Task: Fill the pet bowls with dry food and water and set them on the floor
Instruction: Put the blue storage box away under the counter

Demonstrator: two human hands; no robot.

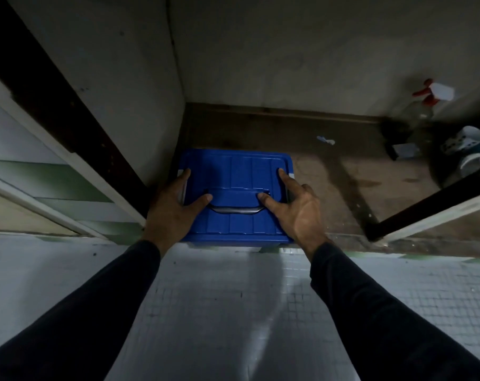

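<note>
Down in the dim recess past the threshold, your blue lidded bin (pixel 237 171) sits on the brown floor (pixel 329 174), tucked into the left corner against the pale wall (pixel 140 86), its near edge right at the line where the brown floor meets the white tiled floor (pixel 219 298) you're crouched over; your left hand (pixel 173 207) is on the lid's left side, fingers straight and spread, forefinger reaching up along the left rim, thumb pressing just beside the left end of the recessed grey handle (pixel 234 210); your right hand (pixel 296 207) mirrors it on the right side, forefinger stretched toward the lid's far right corner, thumb touching near the handle's right end, the other fingers dropping over the right edge where you can't tell how they lie; both hands are flat on the lid rather than curled round anything, and both dark sleeves (pixel 384 312) run back toward you; off to the right, well apart from the bin, a spray bottle with a red trigger (pixel 431 97) stands by the wall, with a white perforated basket (pixel 464 140) and a metal bowl (pixel 475 162) near the open door's edge (pixel 425 207); a small scrap (pixel 325 140) lies on the floor between them and the bin.
</note>
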